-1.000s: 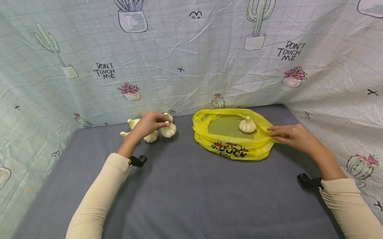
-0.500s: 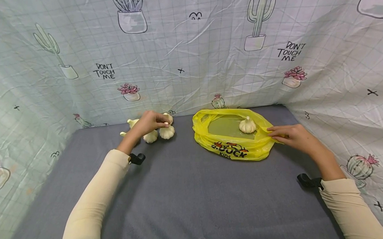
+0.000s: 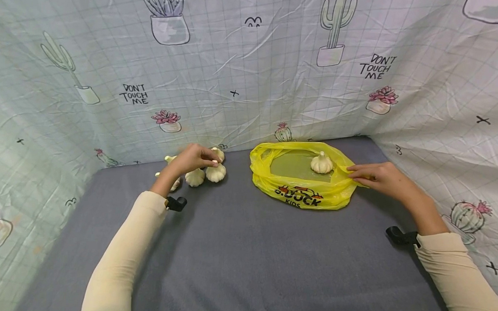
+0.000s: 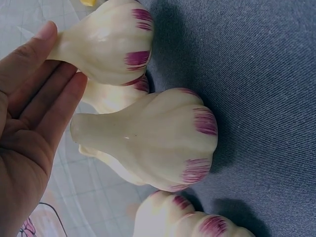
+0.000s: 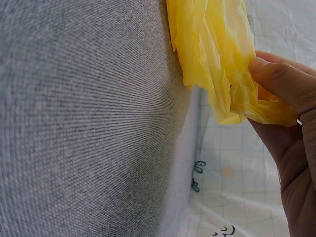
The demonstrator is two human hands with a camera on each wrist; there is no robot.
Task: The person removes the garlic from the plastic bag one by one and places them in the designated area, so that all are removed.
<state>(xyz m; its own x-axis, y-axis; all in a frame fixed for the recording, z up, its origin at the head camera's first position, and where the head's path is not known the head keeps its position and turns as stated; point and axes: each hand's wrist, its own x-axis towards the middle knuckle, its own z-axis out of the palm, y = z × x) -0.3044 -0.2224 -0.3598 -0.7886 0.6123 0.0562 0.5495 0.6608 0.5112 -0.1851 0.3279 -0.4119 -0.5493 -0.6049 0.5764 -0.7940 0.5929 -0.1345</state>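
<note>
My left hand [image 3: 190,160] pinches the stem of a glossy cream garlic bulb [image 3: 216,173] between thumb and fingers; purple streaks mark its base in the left wrist view. Around that hand stand more garlic bulbs: one [image 3: 194,177] beside it, one [image 3: 219,155] just behind, others partly hidden by the hand and wrist. On the right, my right hand [image 3: 383,178] pinches the edge of a yellow plastic bag [image 3: 338,200], whose mouth is spread wide. Inside the bag, near its right side, a garlic bulb [image 3: 322,163] sits stem up. Crumpled yellow plastic [image 5: 217,44] shows between thumb and fingers in the right wrist view.
Grey cloth [image 3: 262,261] covers the table. A white sheet printed with cacti [image 3: 236,59] hangs behind it and along both sides. Each wrist carries a black camera mount, the left one [image 3: 176,203] close over the cloth.
My left hand and the garlic bulb it pinches have shifted slightly left and toward me. The right hand and the yellow bag look unmoved.
</note>
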